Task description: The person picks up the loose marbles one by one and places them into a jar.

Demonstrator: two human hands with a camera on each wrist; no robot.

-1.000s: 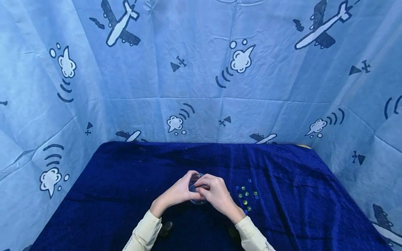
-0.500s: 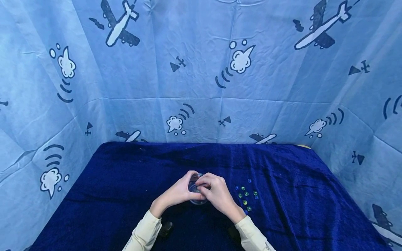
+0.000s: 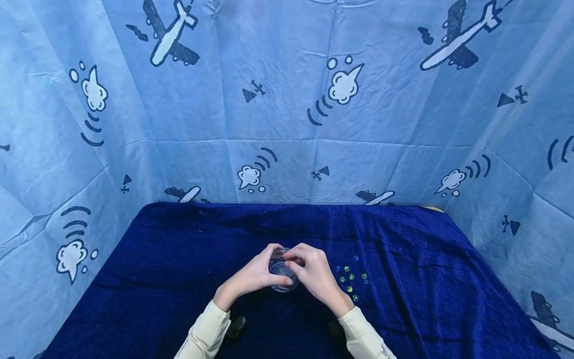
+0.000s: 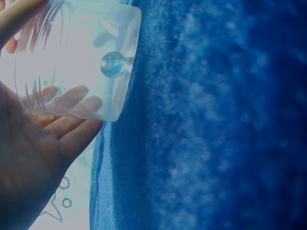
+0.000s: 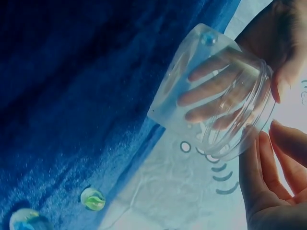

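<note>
A clear plastic jar (image 3: 281,269) stands at the middle of the dark blue cloth, tilted, with my left hand (image 3: 250,277) curled round its side. In the left wrist view my left hand's fingers (image 4: 72,139) wrap the jar (image 4: 76,57), and one blue marble (image 4: 112,64) lies at its bottom. My right hand (image 3: 316,273) hovers at the jar's mouth with loose fingers and holds nothing. The right wrist view shows the jar (image 5: 216,81), the marble (image 5: 208,38) inside it and my right hand (image 5: 264,191) beside the rim.
Several green and blue marbles (image 3: 350,278) lie loose on the cloth (image 3: 403,299) just right of my right hand; two of them (image 5: 92,198) show in the right wrist view. Light blue sheets printed with planes wall in the table on three sides.
My right hand's fingers have drawn back a little from the jar's mouth toward the right, so more of the jar shows. My left hand has kept its hold.
</note>
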